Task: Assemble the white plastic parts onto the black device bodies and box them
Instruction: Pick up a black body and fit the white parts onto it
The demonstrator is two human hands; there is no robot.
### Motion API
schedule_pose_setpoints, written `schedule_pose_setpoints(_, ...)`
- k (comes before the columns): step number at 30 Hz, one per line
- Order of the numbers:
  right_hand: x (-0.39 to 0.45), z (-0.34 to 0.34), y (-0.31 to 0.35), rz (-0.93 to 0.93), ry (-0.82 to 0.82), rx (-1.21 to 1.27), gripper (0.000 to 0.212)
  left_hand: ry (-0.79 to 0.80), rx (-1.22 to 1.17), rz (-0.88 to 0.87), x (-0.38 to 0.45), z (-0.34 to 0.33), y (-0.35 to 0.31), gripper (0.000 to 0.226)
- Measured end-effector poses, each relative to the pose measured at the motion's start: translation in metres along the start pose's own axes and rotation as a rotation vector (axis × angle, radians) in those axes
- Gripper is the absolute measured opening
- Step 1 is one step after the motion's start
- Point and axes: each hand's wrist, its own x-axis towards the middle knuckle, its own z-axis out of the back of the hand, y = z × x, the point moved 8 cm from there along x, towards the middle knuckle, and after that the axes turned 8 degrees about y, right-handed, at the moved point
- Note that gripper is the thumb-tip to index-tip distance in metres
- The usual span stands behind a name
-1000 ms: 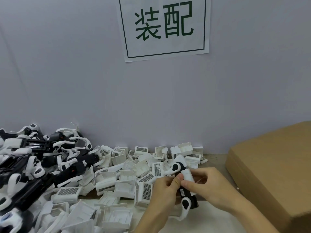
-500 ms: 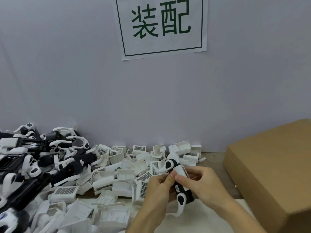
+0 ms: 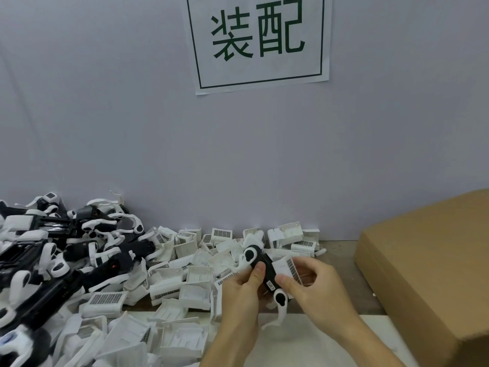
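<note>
Your left hand is gripping the black body above the surface, while your right hand is pinching the white part against it. Be aligning it squarely before pressing.

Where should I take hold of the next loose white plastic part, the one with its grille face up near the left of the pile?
Probably by its two short side walls, coming straight down from above. That white plastic part lies flat with its grille facing up on top of the pile, so the sides are exposed. Black device bodies crowd its left, so approach from above or the right.
</note>
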Motion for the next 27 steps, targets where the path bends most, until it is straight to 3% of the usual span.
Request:
schedule_pose_setpoints(6,0.001,0.019,-0.002,0.031,-0.070,0.125,0.016,0.052,-0.002,-0.001,0.000,-0.007,0.003,0.027)
schedule_pose_setpoints(10,0.000,0.006,0.003,0.041,0.058,0.146,0.014,0.135,0.060,-0.010,-0.001,-0.015,0.003,0.030)
schedule_pose_setpoints(20,-0.001,-0.001,0.004,0.039,0.181,0.138,0.018,0.249,0.107,0.003,-0.001,-0.022,0.007,0.025)
schedule_pose_setpoints(27,-0.002,-0.001,0.000,0.041,0.142,0.044,0.020,0.246,0.117,0.039,0.000,-0.019,0.012,0.029)
